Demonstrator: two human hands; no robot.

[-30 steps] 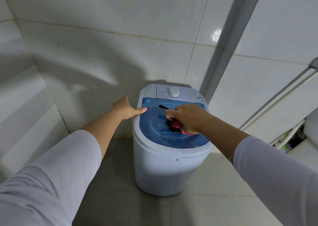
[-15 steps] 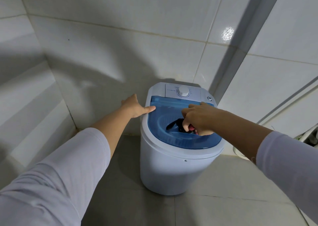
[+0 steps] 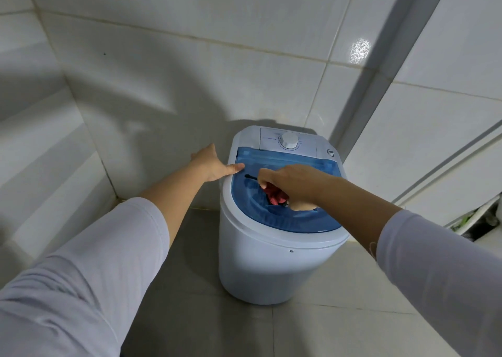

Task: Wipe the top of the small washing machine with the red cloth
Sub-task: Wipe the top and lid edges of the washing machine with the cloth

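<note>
The small white washing machine [image 3: 271,269] stands on the floor in a tiled corner. Its top is a translucent blue lid [image 3: 288,220], with a white control panel and dial [image 3: 289,141] behind it. My right hand [image 3: 296,185] presses a bunched red cloth [image 3: 275,197] onto the middle of the lid; most of the cloth is hidden under the palm. My left hand [image 3: 210,163] rests on the machine's left rim, thumb on the lid's corner and fingers spread down the side.
White tiled walls close in behind and to the left of the machine. A grey corner trim [image 3: 380,71] runs up behind it. Pipes and a dark gap [image 3: 486,215] sit low at the right. Grey floor tiles [image 3: 203,316] lie in front.
My right hand has slid the cloth over the lid, first toward the right, now back toward the left and rear. My left hand stays on the rim. The camera view shifted.
</note>
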